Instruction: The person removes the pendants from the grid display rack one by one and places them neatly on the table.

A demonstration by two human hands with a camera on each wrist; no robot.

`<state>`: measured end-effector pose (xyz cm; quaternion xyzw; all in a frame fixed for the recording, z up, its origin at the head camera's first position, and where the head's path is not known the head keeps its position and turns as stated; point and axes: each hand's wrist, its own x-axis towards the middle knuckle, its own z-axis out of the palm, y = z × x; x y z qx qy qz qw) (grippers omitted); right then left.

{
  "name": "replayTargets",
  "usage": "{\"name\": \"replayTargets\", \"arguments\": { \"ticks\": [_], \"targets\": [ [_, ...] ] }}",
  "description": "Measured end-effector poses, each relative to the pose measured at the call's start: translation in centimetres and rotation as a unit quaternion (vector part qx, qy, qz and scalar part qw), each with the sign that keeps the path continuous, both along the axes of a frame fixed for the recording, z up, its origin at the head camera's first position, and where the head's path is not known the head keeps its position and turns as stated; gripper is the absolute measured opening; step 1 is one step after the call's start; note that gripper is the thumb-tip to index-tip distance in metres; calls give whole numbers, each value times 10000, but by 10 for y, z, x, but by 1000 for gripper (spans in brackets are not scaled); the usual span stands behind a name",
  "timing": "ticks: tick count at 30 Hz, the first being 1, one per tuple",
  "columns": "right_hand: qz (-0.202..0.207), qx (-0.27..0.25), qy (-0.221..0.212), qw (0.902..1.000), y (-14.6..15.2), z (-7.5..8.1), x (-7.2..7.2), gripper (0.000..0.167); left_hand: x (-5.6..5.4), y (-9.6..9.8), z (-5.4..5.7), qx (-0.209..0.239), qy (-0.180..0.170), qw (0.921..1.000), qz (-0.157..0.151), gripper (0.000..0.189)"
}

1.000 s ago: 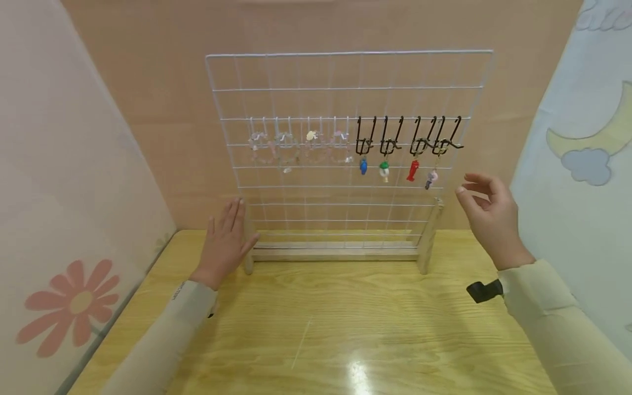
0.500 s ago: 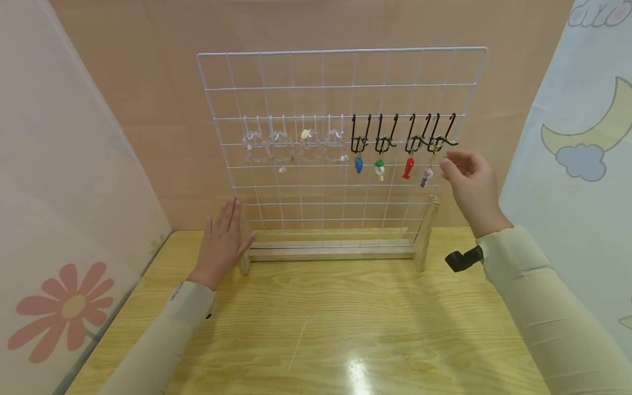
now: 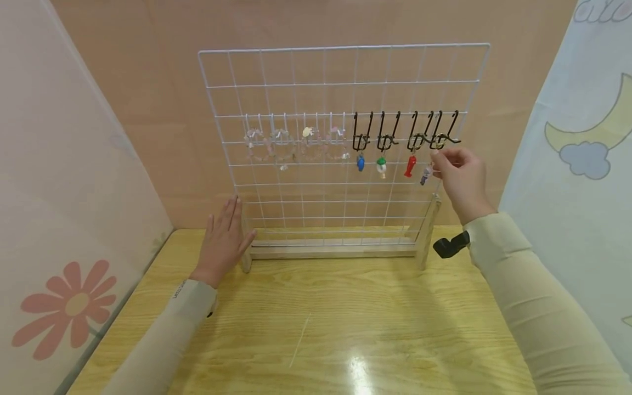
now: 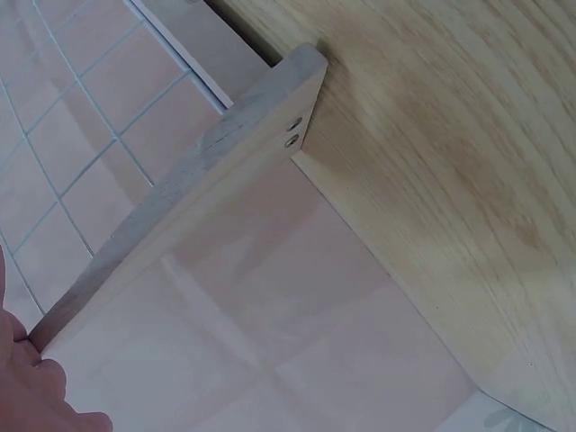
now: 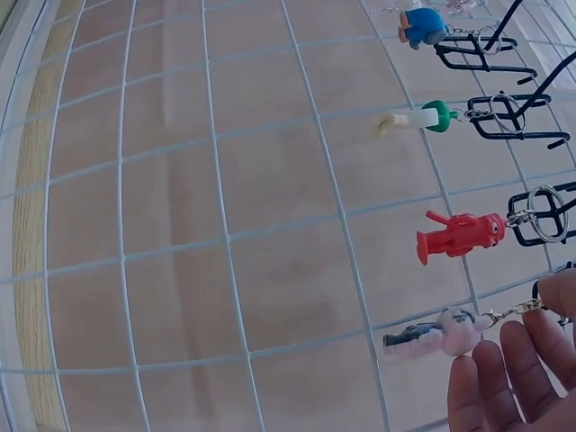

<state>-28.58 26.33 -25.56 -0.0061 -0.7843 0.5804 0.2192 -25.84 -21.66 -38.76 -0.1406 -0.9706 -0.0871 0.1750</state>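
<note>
My right hand point(image 3: 464, 178) pinches the chain of the rightmost keychain point(image 5: 441, 335) between thumb and forefinger, the other fingers beside its pale pink and dark figure. The keychain's ring is at a black hook point(image 3: 439, 144) on the white wire grid point(image 3: 323, 49). To its left hang a red figure keychain point(image 5: 463, 234), a green and white one point(image 3: 382, 167) and a blue one point(image 3: 360, 163), each from its own black hook. My left hand point(image 3: 219, 244) rests with straight fingers against the grid's left wooden leg point(image 4: 180, 202).
Several beaded bracelets point(image 3: 259, 157) hang on white hooks at the grid's left half. A wooden crossbar point(image 3: 333, 252) joins the stand's legs on the wood-grain table point(image 3: 247, 340). Patterned cloth walls point(image 3: 568, 181) close in both sides.
My right hand has come in from the right, up to the rightmost keychain, and now pinches its chain. My left hand stays at the stand's leg. The head view has shifted slightly.
</note>
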Motion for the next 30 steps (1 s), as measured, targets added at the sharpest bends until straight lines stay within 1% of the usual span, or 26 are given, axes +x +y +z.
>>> {"name": "replayTargets", "arguments": {
  "ticks": [2,5,8,11,14,19,25,29,30],
  "targets": [
    [42,-165,70,9998,-1,1,-1,23,-1,0,0,24,35,10000,-18,85],
    [220,-602,241,9977,-3,2,-1,22,-1,1,0,58,47,10000,-42,85],
    [446,-1071,407,9924,-5,2,0,23,-1,1,-1,78,58,9999,-59,85],
    [600,-1369,472,9876,-6,3,1,28,-1,1,-2,97,112,9998,-93,85],
    [638,-1508,463,9854,-7,3,2,27,-1,0,-2,129,142,9998,-114,85],
    [645,-1695,488,9822,-8,4,5,19,-1,0,-3,137,160,9997,-93,85],
    [532,-1818,531,9805,-9,6,10,23,0,1,-1,169,118,9997,-100,85],
    [441,-1967,696,9770,-10,8,14,24,0,2,0,96,131,9998,-77,85],
    [418,-2004,753,9759,-11,8,15,22,0,2,0,90,125,9999,-69,85]
  ]
}}
